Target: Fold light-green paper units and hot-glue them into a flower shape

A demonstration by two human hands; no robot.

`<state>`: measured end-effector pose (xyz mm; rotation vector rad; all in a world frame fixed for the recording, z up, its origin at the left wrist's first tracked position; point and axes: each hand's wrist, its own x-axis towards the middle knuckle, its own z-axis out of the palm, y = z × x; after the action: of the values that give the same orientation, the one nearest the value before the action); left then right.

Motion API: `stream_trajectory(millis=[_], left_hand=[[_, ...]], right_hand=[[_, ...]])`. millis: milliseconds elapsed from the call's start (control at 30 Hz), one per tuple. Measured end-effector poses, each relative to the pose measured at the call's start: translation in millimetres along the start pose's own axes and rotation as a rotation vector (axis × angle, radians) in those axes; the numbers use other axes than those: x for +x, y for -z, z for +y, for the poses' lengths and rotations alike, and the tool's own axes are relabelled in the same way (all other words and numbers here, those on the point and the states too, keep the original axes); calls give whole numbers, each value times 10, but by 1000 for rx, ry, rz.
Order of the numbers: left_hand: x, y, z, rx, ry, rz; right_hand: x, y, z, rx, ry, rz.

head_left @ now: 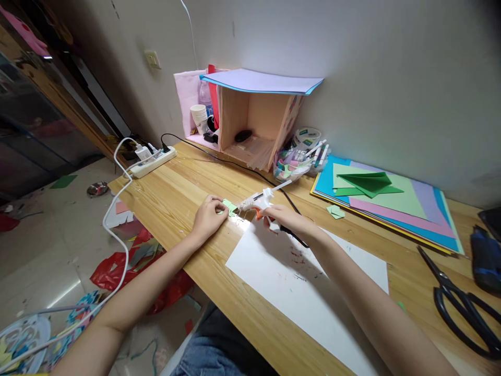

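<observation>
My right hand (277,216) is wrapped round the handle of a white glue gun (252,202) with an orange trigger. A glue stick pokes out of its back end. The nozzle points left, at a small light green paper piece (230,207). My left hand (211,215) pinches the left side of that piece, low over the wooden table. Under my right forearm lies a large white sheet (282,277) with reddish marks on it. Small light green scraps (335,211) lie to the right of the glue gun.
Behind stands an open box (250,115) beside a tub of pens and tape (293,162). Coloured paper (422,209) is stacked at the right, near black scissors (457,297). A power strip (153,162) sits at the left corner; a black cable crosses the table.
</observation>
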<state>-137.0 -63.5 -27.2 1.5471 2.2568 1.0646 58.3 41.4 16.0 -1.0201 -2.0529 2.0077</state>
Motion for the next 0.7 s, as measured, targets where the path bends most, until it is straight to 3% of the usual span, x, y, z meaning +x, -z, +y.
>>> stream_trajectory(millis=[433, 700], left_hand=[[59, -3, -70, -108, 33, -35], [64, -15, -84, -106, 44, -30]], right_hand=[[-25, -12, -71, 40, -4, 22], [87, 65, 74, 113, 43, 78]])
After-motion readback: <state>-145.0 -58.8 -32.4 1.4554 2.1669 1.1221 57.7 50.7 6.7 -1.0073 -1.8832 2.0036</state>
